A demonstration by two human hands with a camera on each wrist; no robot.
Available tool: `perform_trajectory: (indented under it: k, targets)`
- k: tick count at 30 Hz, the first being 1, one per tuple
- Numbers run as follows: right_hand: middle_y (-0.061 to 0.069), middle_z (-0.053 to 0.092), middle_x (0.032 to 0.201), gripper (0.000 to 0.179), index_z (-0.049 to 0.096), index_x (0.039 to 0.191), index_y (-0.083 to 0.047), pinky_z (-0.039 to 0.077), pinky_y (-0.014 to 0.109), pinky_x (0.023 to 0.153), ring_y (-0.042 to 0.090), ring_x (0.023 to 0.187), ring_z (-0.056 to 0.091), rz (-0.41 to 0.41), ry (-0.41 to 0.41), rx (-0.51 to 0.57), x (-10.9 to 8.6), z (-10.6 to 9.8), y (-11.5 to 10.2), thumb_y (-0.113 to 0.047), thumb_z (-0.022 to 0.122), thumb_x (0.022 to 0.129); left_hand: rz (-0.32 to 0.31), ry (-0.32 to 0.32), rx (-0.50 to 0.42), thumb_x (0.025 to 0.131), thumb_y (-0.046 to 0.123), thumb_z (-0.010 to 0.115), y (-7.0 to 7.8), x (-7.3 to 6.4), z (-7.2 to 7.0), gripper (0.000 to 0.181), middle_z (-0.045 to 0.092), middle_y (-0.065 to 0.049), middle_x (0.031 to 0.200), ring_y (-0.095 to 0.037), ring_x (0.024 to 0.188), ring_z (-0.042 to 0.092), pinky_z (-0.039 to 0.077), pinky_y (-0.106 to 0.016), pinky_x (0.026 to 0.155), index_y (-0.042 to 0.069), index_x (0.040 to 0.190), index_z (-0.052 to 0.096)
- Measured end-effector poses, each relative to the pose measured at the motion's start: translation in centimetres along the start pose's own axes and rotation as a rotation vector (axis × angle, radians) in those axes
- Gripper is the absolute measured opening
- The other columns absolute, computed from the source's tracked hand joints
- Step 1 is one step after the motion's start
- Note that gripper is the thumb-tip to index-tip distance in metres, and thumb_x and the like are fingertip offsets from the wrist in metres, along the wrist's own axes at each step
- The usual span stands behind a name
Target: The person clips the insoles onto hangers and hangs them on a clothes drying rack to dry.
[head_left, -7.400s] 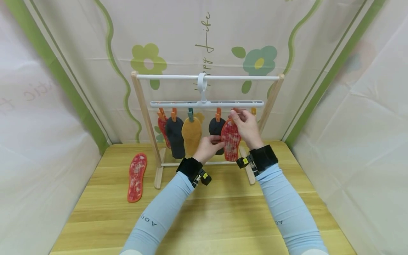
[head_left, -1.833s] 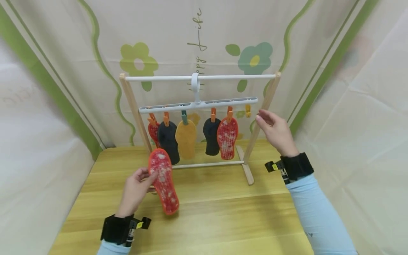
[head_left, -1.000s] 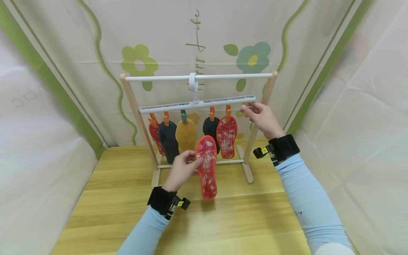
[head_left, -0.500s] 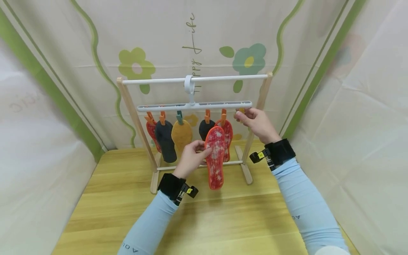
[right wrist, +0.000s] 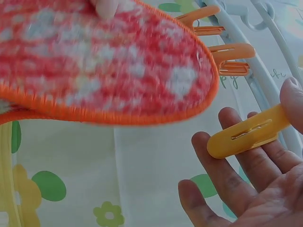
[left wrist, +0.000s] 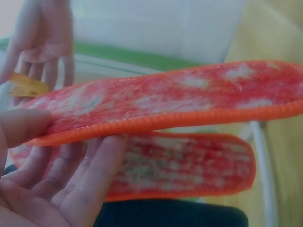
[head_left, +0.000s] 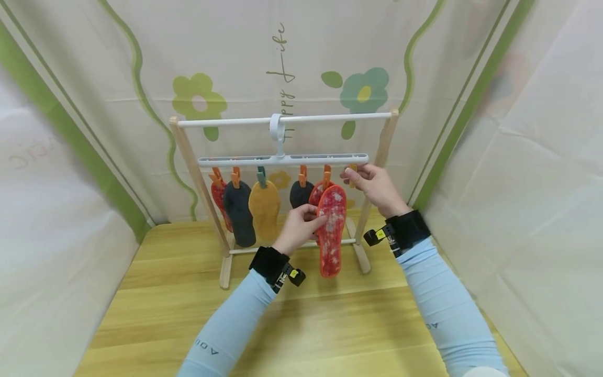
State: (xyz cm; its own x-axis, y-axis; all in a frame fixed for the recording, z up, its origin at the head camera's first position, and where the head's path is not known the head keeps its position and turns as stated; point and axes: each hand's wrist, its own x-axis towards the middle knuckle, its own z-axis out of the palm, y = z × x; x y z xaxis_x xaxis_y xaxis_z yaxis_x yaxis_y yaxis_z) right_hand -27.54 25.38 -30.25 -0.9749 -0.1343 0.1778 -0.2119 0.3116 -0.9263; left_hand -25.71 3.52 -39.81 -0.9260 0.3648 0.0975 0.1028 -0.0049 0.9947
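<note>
My left hand [head_left: 298, 229] pinches a red-and-white insole [head_left: 333, 233] with orange edging, thumb on its face and fingers behind. The insole hangs upright before the rack, its upper end near the hanger's right end. With thumb and fingers my right hand [head_left: 379, 189] holds a yellow clothespin [right wrist: 248, 132] under that end of the white clip hanger [head_left: 245, 162]. No insole shows in the yellow clothespin. Behind the held insole, another red insole [left wrist: 184, 165] hangs from an orange clothespin [head_left: 327, 177], partly covered.
A wooden rack with a white top rod [head_left: 330, 118] carries the hanger. Further left hang a dark insole [head_left: 301, 195], a yellow insole [head_left: 265, 209], another dark insole [head_left: 239, 214] and a red insole [head_left: 219, 196]. The wooden tabletop [head_left: 301, 324] lies below, with fabric walls around.
The left hand picked up the red insole from the table's left and carried it right, up to the hanger's right end. The right hand left the neighbouring clothespin and took hold of the yellow one.
</note>
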Motion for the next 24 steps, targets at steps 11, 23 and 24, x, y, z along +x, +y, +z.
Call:
perform_trajectory:
  k: [11,23,24]
  targets:
    - [0.021,0.065,0.123,0.046,0.057,0.13,0.006,0.042,0.046,0.104,0.03,0.115,0.059,-0.021,0.018,0.02,-0.5,0.6,-0.4,-0.03,0.059,0.101,-0.013,-0.009,0.052,0.095,0.019,0.069,-0.9,1.1,1.8,0.022,0.068,-0.01,0.094,-0.021,0.079,0.069,0.059,-0.048,0.071,0.003,0.109,0.065]
    - [0.016,0.069,0.115,0.046,0.062,0.124,0.004,0.042,0.046,0.103,0.025,0.113,0.06,-0.023,0.036,-0.01,-0.5,0.6,-0.2,-0.035,0.06,0.1,-0.021,-0.038,0.064,0.096,0.02,0.069,-0.8,1.7,2.9,0.026,0.068,-0.013,0.095,-0.03,0.079,0.07,0.059,-0.051,0.068,0.002,0.113,0.064]
    - [0.015,0.069,0.115,0.046,0.062,0.123,0.004,0.042,0.046,0.103,0.025,0.113,0.06,-0.024,0.04,-0.01,-0.5,0.6,-0.3,-0.036,0.06,0.099,-0.018,-0.035,0.075,0.096,0.02,0.069,-0.8,1.7,3.0,0.026,0.068,-0.012,0.095,-0.029,0.079,0.07,0.059,-0.051,0.068,0.002,0.113,0.064]
